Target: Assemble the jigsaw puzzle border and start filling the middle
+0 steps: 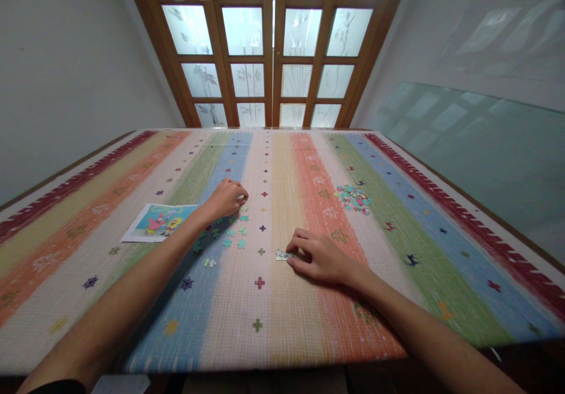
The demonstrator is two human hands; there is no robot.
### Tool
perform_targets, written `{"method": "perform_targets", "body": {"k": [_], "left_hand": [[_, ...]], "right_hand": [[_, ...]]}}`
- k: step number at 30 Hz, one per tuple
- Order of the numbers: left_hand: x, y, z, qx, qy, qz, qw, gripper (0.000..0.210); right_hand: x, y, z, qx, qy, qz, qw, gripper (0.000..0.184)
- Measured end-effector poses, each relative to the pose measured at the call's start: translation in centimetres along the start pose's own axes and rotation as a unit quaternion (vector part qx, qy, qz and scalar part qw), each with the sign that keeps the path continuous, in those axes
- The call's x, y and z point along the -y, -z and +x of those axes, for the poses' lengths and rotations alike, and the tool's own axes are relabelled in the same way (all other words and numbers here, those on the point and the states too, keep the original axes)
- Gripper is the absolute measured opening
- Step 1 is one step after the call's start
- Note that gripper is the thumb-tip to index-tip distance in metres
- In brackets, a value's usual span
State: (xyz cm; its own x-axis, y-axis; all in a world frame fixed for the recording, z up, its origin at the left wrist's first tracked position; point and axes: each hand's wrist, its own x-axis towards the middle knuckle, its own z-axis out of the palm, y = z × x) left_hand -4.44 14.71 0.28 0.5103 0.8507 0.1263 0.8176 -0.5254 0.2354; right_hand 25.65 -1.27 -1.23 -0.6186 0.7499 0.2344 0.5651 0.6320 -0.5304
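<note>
My left hand [227, 198] is over the far end of a loose spread of green jigsaw pieces [228, 243]. Its fingers are pinched round a small pale jigsaw piece [241, 197], mostly hidden by the fingertips. On the yellow stripe, my right hand [316, 254] has thumb and fingers closed on the right end of a short strip of jigsaw pieces [281, 255], which lies flat on the cloth. A pale green and white piece [210, 262] lies apart, nearer me. Left of my left forearm is a picture sheet [161, 223] with cartoon figures, partly covered by that arm.
A heap of mixed jigsaw pieces [354, 198] lies to the right, beyond my right hand. The striped tablecloth [291, 329] covers the table. Behind it stand wooden doors with glass panes [249, 32], and a glass panel [477, 146] leans along the right wall.
</note>
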Motion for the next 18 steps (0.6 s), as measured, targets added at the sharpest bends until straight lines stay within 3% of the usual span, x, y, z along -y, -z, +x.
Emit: {"method": "perform_targets", "body": {"k": [11,18], "left_hand": [[-1.5,1.9,-0.4,-0.002,0.035,-0.078,0.996,0.003],[-5.6,2.7,-4.4,0.056,-0.02,-0.174,0.983,0.014]], "right_hand": [[-0.1,0.1,0.0,0.01,-0.005,0.0,1.0,0.012],[0.2,0.2,0.0,0.003,0.003,-0.015,1.0,0.013]]}}
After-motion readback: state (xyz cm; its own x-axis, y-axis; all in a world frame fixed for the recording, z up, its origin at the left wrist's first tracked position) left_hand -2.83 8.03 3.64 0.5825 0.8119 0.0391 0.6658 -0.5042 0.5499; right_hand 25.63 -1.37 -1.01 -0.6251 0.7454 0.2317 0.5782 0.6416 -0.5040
